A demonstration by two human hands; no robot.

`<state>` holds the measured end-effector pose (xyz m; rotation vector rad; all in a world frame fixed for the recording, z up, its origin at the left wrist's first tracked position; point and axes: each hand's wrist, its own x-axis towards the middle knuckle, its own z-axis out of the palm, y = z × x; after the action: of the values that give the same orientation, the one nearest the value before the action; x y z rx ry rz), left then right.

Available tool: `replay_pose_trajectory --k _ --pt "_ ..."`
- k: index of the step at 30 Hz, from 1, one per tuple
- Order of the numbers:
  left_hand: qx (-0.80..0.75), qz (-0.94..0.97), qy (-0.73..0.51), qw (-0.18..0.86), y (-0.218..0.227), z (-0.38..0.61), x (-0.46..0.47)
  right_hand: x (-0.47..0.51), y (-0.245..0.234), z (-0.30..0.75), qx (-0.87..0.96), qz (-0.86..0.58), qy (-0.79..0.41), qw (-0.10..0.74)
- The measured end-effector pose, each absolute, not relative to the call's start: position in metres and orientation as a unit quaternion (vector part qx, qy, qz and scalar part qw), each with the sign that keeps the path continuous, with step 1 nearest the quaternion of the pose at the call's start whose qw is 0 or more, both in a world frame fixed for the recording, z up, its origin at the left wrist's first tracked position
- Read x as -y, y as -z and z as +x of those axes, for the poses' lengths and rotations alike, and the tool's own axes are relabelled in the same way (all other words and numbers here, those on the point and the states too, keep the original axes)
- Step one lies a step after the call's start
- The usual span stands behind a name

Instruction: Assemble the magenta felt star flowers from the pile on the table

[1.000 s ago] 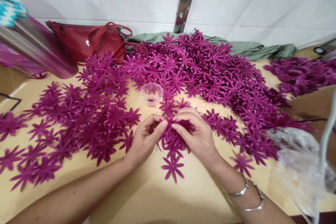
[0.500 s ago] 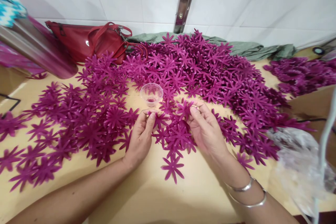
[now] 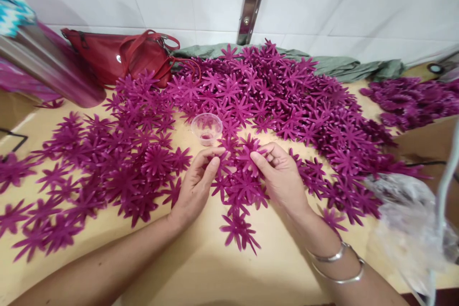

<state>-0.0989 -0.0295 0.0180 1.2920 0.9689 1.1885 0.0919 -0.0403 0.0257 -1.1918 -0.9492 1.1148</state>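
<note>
My left hand (image 3: 195,186) pinches a magenta flower-shaped cutout (image 3: 221,163) between thumb and fingers. My right hand (image 3: 283,177) pinches another magenta flower cutout (image 3: 249,153) just right of it, the two pieces almost touching. Below the hands a small cluster of loose flower cutouts (image 3: 239,190) lies on the yellow table (image 3: 201,267), with a doubled flower (image 3: 239,232) nearest me. A small clear plastic cup (image 3: 207,128) stands just beyond my fingertips. Two silver bangles (image 3: 337,260) circle my right wrist.
A big heap of magenta flowers (image 3: 287,100) covers the table's far side, and more are spread at left (image 3: 107,162). A red handbag (image 3: 118,55) and green cloth (image 3: 333,66) lie against the tiled wall. A clear plastic bag (image 3: 412,220) sits at right.
My hands lifted off the cluster and moved apart, each taking up a flower, then came closer together again. A second flower now lies on the one nearest me.
</note>
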Motion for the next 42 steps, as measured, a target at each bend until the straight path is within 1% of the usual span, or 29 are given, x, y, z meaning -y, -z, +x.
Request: replay_pose_trajectory --k 4,8,14,17,24,31,37,42 --pt "-0.371 0.554 -0.454 0.591 -0.021 -0.099 0.03 0.046 -0.029 0.085 0.46 -0.501 -0.476 0.557" --pt "-0.382 0.551 -0.443 0.595 -0.017 -0.097 0.031 0.05 -0.03 0.082 0.493 -0.502 -0.47 0.533" --pt "-0.411 0.513 -0.468 0.59 -0.018 -0.097 0.032 0.043 -0.025 0.091 0.429 -0.504 -0.458 0.593" --pt "-0.428 0.507 -0.465 0.586 -0.019 -0.097 0.032 0.04 -0.023 0.093 0.422 -0.51 -0.441 0.606" --pt "-0.436 0.526 -0.455 0.572 -0.02 -0.097 0.031 0.039 -0.025 0.093 0.393 -0.531 -0.467 0.588" --pt "-0.428 0.508 -0.458 0.591 -0.02 -0.096 0.032 0.043 -0.036 0.093 0.42 -0.539 -0.467 0.562" --pt "-0.434 0.498 -0.469 0.587 -0.019 -0.097 0.032 0.043 -0.034 0.094 0.42 -0.574 -0.41 0.571" --pt "-0.432 0.509 -0.47 0.578 -0.021 -0.097 0.031 0.041 -0.032 0.097 0.551 -0.571 -0.274 0.544"
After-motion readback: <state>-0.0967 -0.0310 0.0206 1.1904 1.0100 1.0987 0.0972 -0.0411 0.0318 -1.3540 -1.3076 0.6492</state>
